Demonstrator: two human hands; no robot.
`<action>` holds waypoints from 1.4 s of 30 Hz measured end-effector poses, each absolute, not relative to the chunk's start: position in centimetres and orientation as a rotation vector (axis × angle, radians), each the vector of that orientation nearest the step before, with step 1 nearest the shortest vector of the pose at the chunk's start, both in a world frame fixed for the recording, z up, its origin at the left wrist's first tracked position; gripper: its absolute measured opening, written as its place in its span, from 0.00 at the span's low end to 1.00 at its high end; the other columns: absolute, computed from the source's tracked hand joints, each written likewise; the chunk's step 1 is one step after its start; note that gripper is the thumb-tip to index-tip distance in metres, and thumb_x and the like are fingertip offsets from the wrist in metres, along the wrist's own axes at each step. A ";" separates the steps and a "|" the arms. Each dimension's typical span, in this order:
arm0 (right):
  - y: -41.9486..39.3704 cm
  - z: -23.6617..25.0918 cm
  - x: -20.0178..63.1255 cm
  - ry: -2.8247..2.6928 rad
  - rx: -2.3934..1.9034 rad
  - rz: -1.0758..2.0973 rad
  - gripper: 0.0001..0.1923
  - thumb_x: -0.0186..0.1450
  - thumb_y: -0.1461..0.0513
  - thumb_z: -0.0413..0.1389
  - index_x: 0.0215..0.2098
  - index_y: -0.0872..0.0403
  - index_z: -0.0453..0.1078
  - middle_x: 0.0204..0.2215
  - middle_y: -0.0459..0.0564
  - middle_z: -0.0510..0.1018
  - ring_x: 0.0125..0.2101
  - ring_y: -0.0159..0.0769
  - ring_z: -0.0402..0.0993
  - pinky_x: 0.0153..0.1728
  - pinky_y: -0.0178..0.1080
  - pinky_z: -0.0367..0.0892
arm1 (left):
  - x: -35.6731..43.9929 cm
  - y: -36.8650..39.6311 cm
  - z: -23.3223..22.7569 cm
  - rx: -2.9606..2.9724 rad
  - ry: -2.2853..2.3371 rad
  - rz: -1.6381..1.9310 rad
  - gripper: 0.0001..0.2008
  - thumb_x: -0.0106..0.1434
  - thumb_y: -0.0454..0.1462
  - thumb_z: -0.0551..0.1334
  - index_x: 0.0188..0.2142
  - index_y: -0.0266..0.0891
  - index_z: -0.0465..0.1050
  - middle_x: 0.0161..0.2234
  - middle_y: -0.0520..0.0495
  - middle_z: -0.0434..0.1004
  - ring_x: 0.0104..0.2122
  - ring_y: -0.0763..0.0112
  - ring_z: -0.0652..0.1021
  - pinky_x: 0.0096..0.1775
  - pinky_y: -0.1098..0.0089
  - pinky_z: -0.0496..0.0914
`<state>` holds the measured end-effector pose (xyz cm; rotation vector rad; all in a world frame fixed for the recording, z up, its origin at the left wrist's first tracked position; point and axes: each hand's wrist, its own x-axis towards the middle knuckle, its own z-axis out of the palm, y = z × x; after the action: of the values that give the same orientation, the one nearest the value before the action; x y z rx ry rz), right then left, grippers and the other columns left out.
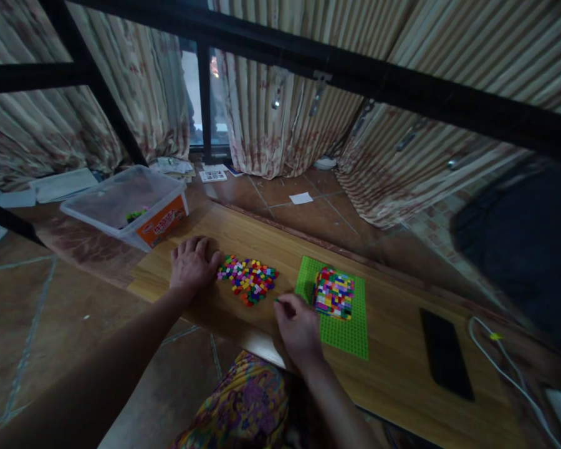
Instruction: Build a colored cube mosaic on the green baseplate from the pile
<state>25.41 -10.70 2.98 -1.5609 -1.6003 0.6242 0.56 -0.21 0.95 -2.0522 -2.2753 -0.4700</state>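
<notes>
Left hand (192, 265) flat on the wooden board (402, 374), palm down, fingers spread and relaxed, gripping nothing; fingertips touching the left edge of a loose pile of small bricks (249, 280). Pile made of tiny square plastic pieces, glossy, mixed in pink, yellow, red, green, blue and white, lying in an irregular flat heap.

Right hand (299, 325) just right of the pile, fingers curled together, pinching one small green piece (277, 301) between thumb and fingertips. Piece too small to tell its exact shape. Hand low over the board, near the left edge of a bright green baseplate (346, 337).

Baseplate thin, rectangular, covered with a fine grid of studs, lying flat on the board. On its upper part, a compact square block of bricks (334, 292), built in several layers, many colours, bumpy on top.

Board smooth, pale brown with visible grain, laid over a floor of reddish tiles. Behind the left hand, a clear plastic box (126, 209), rectangular with rounded corners and an orange label on the side. To the far right, a dark flat phone (446, 355) and a white cable (509, 374). In the background, striped curtains (280, 125) with soft folds.
</notes>
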 end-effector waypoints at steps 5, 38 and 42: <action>-12.5 4.4 30.8 -1.134 -1.613 0.705 0.09 0.58 0.55 0.60 0.32 0.53 0.75 0.27 0.46 0.80 0.28 0.35 0.75 0.31 0.36 0.69 | 0.6 -0.1 1.2 -2.054 -2.301 -0.459 0.29 0.65 0.52 0.49 0.58 0.40 0.65 0.60 0.39 0.66 0.57 0.48 0.65 0.57 0.51 0.58; -9.6 3.6 38.6 -1.154 -1.973 0.306 0.14 0.55 0.54 0.58 0.31 0.55 0.79 0.29 0.55 0.83 0.30 0.44 0.79 0.32 0.41 0.70 | 0.6 0.0 1.5 -2.064 -2.305 -0.446 0.29 0.65 0.53 0.47 0.58 0.40 0.65 0.59 0.38 0.65 0.58 0.45 0.65 0.57 0.48 0.58; -9.6 3.6 38.4 -1.138 -1.958 0.286 0.14 0.55 0.54 0.58 0.30 0.56 0.79 0.28 0.55 0.83 0.29 0.45 0.79 0.30 0.41 0.70 | 0.6 0.0 1.4 -2.066 -2.296 -0.440 0.30 0.65 0.53 0.46 0.58 0.40 0.65 0.59 0.38 0.65 0.58 0.46 0.65 0.57 0.49 0.58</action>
<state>38.37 -9.56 3.63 -1.9580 -1.1378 0.2859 0.59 -0.03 1.43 -2.0659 -2.2958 -0.4396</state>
